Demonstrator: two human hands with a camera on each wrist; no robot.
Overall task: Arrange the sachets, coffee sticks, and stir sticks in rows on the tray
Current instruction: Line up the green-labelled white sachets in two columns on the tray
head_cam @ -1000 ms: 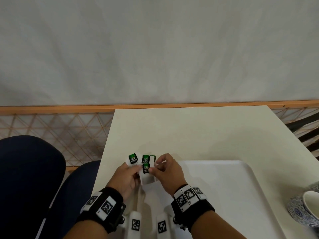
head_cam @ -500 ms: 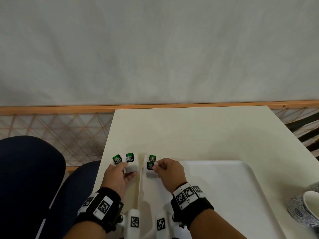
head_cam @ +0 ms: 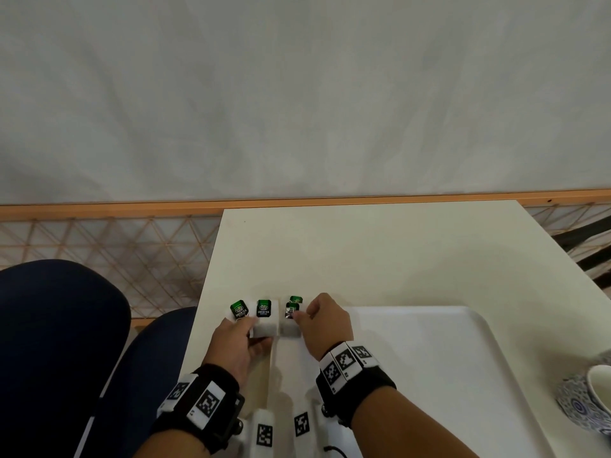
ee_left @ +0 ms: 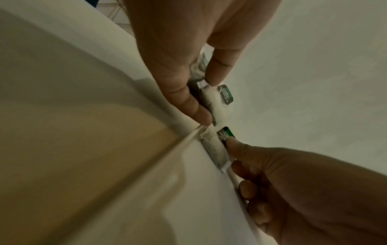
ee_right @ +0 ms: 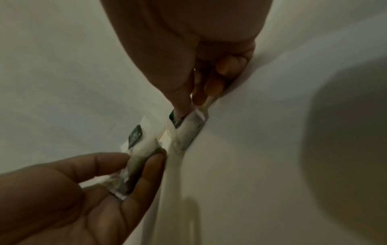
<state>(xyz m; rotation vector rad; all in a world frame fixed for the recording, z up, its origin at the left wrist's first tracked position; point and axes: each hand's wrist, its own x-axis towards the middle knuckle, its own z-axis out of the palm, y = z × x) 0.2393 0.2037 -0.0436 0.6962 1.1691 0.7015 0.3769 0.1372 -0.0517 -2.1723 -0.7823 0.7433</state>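
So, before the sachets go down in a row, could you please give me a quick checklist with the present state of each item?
1. Left hand grips its green tea sachets: ok.
2. Right hand pinches its sachets: ok.
3. The two bunches are apart: ok.
4. Left bunch is over the tray: not ok, it sits beside the tray's left rim.
5. Bare tray floor beside the right hand: ok.
6. Cup stands away from the hands: ok.
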